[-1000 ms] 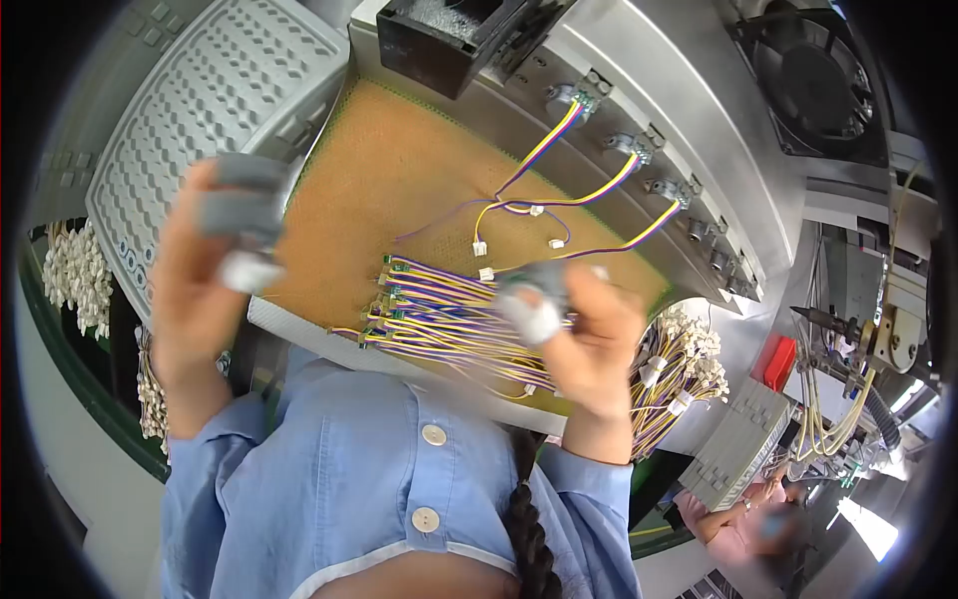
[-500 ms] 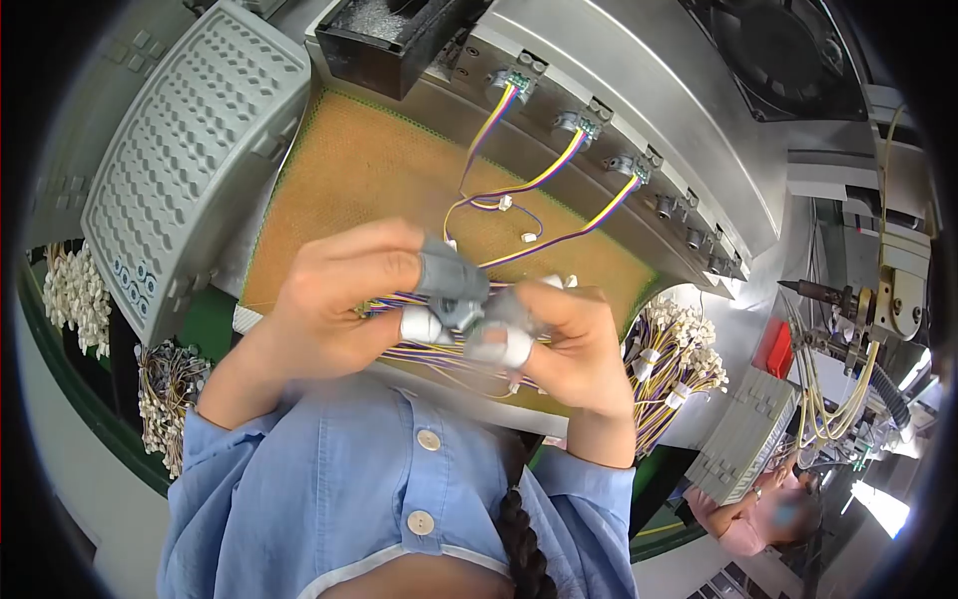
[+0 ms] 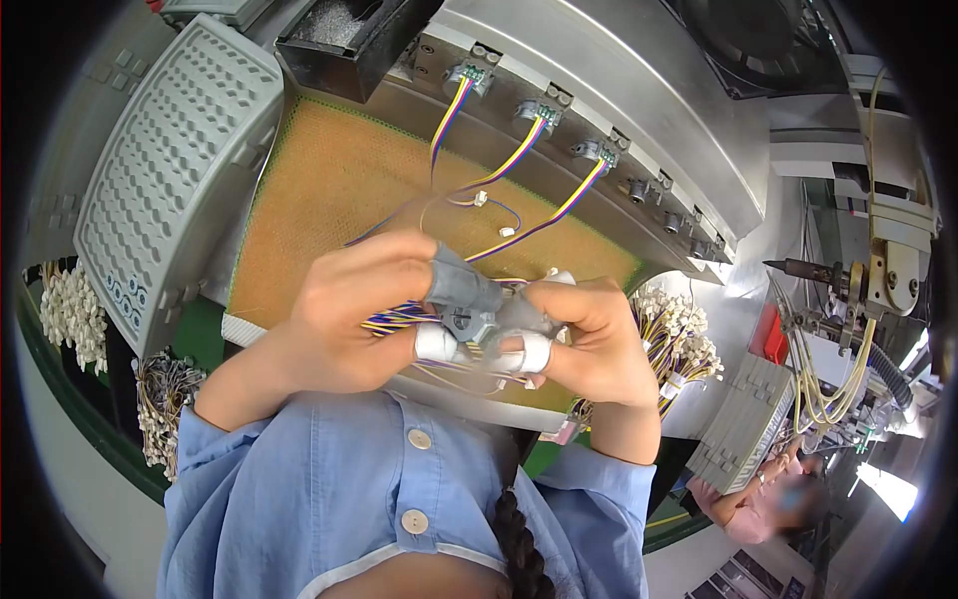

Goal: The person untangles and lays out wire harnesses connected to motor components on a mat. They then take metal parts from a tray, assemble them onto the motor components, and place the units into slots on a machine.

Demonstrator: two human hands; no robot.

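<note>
Thumb and fingers of my left hand (image 3: 384, 309), with grey and white coverings, pinch a small grey metal motor-like part (image 3: 467, 323). My right hand (image 3: 589, 334) is closed at the right side of that part, blurred; what its fingertips hold is too smeared to tell. Striped wires (image 3: 394, 317) with white connectors run under and behind both hands. Further up, three small motors (image 3: 599, 153) sit in a metal fixture (image 3: 559, 60), each with yellow, white and purple wires hanging onto the orange mat (image 3: 329, 170).
A grey dimpled tray (image 3: 170, 160) stands at the left, a black box (image 3: 344, 45) at the top. Wire bundles with white connectors (image 3: 679, 334) lie at the right. A soldering-iron-like tool (image 3: 813, 270) points in from the right. Another person (image 3: 758, 504) is at the lower right.
The view has shifted slightly, so the fixture and mat appear further left and up. Both hands remain together around the small metal part, with the left hand less blurred.
</note>
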